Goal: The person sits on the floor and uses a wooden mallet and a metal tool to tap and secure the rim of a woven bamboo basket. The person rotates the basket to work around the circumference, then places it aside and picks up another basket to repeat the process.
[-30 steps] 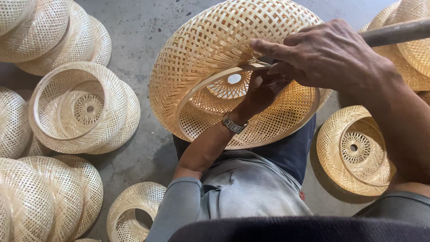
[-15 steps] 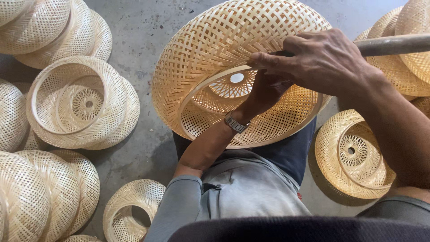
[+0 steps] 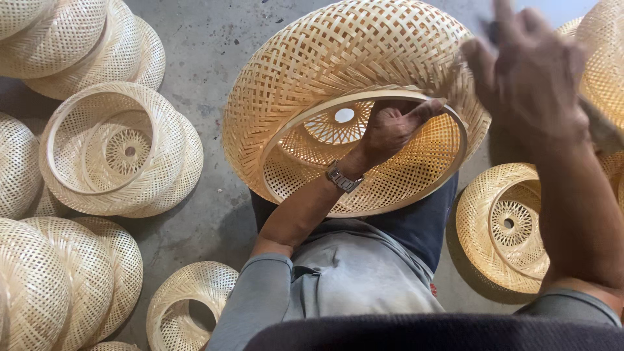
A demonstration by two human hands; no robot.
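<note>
On the person's lap rests a large woven bamboo shade [image 3: 325, 71], its rim gripped from inside by the closed fingers of the left hand [image 3: 390, 127], while the blurred right hand [image 3: 526, 65] hovers above its edge, fingers loosely spread, around 1 dark handle.

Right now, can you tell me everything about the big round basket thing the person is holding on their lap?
The big woven basket looks like pale split bamboo, plaited in a criss-cross pattern with small gaps. It is round and bulging, tipped so its wide opening faces the camera, edged by a smooth hoop. Through the opening a smaller hole shows at the far end. It rests over the person's lap, above the concrete floor. The left hand reaches inside and grips the rim. The right hand, blurred, is at the outer top edge.
</note>
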